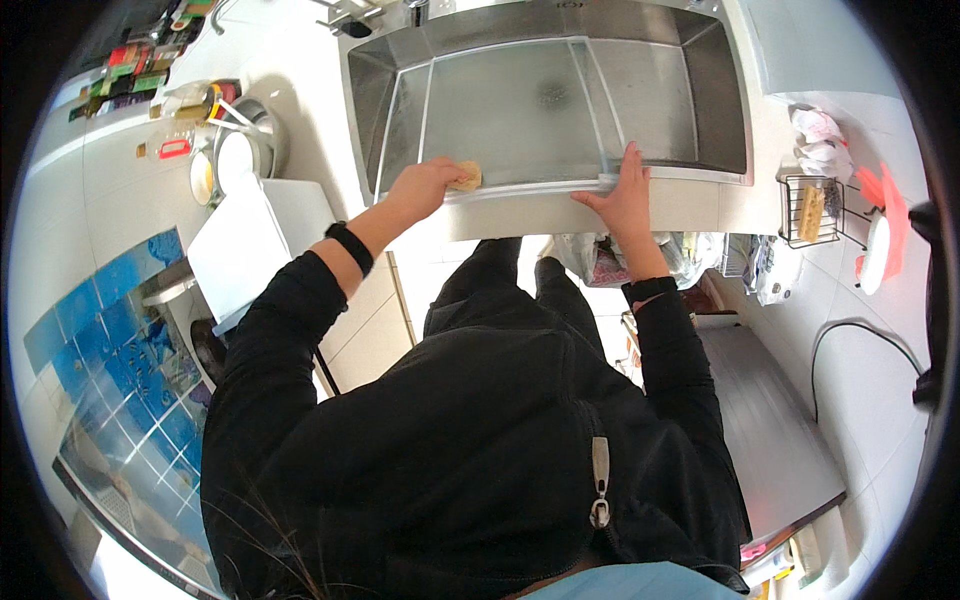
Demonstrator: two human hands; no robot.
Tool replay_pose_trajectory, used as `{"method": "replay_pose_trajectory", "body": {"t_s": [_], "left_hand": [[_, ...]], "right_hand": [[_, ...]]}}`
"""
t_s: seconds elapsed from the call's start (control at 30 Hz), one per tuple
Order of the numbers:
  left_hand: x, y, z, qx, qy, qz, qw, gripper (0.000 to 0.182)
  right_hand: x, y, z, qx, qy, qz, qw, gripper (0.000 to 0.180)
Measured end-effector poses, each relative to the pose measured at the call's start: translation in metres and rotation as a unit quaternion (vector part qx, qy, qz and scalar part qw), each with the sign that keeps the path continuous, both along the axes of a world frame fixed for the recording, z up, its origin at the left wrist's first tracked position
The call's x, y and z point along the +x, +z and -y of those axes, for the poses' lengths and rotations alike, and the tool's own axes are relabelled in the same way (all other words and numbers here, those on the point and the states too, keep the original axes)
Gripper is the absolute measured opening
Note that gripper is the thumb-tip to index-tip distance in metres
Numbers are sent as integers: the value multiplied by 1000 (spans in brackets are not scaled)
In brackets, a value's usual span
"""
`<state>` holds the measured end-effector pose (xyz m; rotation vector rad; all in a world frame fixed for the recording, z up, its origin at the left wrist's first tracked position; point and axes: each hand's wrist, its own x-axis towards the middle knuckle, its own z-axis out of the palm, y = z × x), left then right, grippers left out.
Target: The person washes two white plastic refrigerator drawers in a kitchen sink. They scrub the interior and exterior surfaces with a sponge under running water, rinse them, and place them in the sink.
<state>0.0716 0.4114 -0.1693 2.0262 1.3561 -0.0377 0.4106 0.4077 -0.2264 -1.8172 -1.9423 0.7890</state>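
Observation:
A clear shelf panel with pale edge strips (510, 112) lies tilted across a stainless-steel sink (712, 90), its near edge by the front rim. My left hand (421, 189) grips a tan sponge (469, 176) against the panel's near-left edge. At the near-right corner, my right hand (624, 193) rests with thumb and fingers spread, touching the panel's edge. Through the panel a dark round drain (553, 92) shows blurred. The undersides of both hands are hidden.
Left of the sink stand a metal pot (271, 131), plastic bottles (169, 142) and a white board (244, 251). A wire rack (795, 225) holding a yellow sponge hangs on the right wall. Plastic bags (577, 255) hang below the counter's front edge.

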Motion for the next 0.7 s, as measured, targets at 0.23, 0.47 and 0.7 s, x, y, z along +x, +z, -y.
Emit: {"method": "replay_pose_trajectory", "body": {"t_s": [0.23, 0.47, 0.7], "left_hand": [[137, -124, -66, 128, -41, 157, 978, 34], [123, -79, -168, 125, -33, 74, 989, 29], [103, -26, -56, 42, -65, 116, 990, 30]], "right_hand": [[-5, 10, -3, -20, -12, -3, 1000, 134], [-7, 23, -3, -44, -12, 33, 998, 135], [-12, 23, -4, -62, -20, 42, 997, 132]]}}
